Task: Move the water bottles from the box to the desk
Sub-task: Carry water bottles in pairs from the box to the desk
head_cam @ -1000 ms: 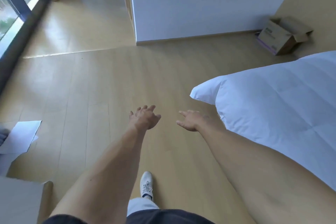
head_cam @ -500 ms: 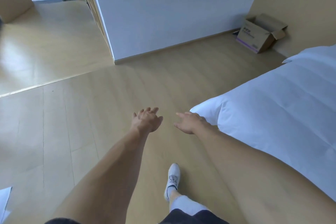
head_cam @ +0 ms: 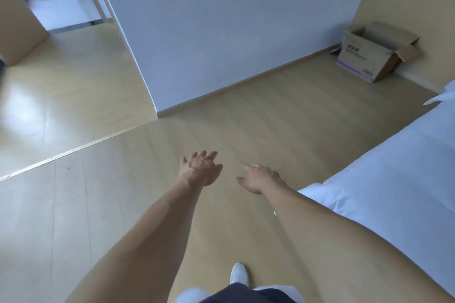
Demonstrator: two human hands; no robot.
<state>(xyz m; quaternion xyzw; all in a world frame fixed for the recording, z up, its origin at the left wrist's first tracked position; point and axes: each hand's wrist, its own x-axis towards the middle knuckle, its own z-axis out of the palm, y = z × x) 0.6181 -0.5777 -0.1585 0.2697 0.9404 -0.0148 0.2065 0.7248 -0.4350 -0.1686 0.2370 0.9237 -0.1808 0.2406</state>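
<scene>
An open cardboard box (head_cam: 369, 55) with a purple stripe stands on the floor in the far right corner, against the tan wall; what it holds cannot be seen from here. No water bottle and no desk are in view. My left hand (head_cam: 200, 170) and my right hand (head_cam: 261, 178) are stretched out in front of me over the wooden floor, both empty with fingers apart. The box is far beyond them, up and to the right.
A bed with a white cover (head_cam: 398, 174) fills the right side, its corner close to my right forearm. A white wall (head_cam: 221, 32) juts out ahead, with a doorway opening to its left. Bare wooden floor (head_cam: 258, 115) leads to the box.
The view has turned to the right and moved forward. The box now sits larger and closer in the upper right. The paper and window on the left have dropped out of view. Both hands stay empty.
</scene>
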